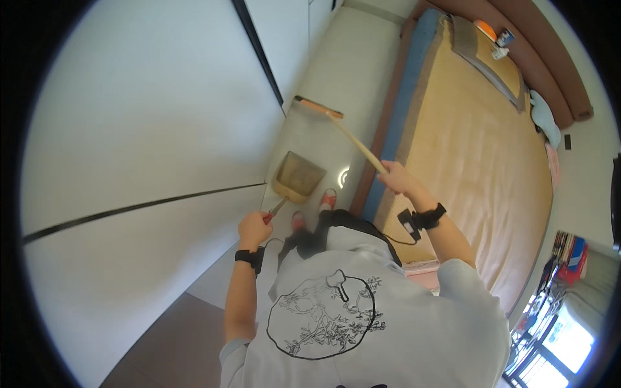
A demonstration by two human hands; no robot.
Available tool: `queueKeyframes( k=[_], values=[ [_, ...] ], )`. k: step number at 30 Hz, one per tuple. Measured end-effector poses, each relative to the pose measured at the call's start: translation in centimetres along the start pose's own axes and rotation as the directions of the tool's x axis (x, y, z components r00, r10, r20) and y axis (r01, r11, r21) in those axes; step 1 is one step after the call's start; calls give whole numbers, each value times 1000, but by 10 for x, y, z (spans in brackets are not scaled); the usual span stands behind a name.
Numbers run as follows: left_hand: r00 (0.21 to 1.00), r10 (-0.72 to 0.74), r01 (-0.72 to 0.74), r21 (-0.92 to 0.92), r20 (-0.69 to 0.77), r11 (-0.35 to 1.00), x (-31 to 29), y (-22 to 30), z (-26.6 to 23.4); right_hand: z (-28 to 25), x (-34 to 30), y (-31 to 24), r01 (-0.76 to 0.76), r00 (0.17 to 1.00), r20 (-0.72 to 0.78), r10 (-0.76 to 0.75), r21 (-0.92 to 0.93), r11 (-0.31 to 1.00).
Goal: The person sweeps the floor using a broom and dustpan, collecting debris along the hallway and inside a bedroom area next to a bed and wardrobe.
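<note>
My left hand (255,229) is closed round the handle of a dustpan (299,176), whose tan pan is down at the floor in front of my feet. In my right hand (397,178) I grip the pale stick of a broom (354,141). The broom's orange and dark head (319,107) rests at the floor farther ahead, apart from the dustpan. Both handles slant away from me. Whether any dirt lies in the pan is too small to tell.
White cabinet fronts (149,129) line the left side. On the right is a bed (479,174) with a tan mat and a brown headboard (550,58). A strip of pale floor (352,77) runs between them. My feet wear red slippers (328,199).
</note>
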State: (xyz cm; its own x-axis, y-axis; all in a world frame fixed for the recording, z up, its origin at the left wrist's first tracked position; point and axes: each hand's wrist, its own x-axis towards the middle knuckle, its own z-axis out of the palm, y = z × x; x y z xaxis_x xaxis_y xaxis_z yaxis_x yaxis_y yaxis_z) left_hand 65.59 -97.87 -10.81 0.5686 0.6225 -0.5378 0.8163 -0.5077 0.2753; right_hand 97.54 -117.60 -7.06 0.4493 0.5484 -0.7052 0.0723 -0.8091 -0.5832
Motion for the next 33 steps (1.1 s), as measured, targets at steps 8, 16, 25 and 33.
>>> queueKeyframes(
  k=[8,16,25,33],
  values=[
    [996,-81,80,-49,-29,996,-12,0,2,-7,121,-35,-255,967,-89,239,-267,929],
    [991,-124,123,-36,-41,992,-8,-10,16,57,84,-3,-46,971,173,163,-535,843],
    [991,-134,135,-72,24,988,-5,-1,5,75,-44,45,-30,931,336,140,-311,950],
    [992,-129,128,-96,-1,987,-25,-8,18,34,-64,44,-340,914,297,275,194,920]
  ],
)
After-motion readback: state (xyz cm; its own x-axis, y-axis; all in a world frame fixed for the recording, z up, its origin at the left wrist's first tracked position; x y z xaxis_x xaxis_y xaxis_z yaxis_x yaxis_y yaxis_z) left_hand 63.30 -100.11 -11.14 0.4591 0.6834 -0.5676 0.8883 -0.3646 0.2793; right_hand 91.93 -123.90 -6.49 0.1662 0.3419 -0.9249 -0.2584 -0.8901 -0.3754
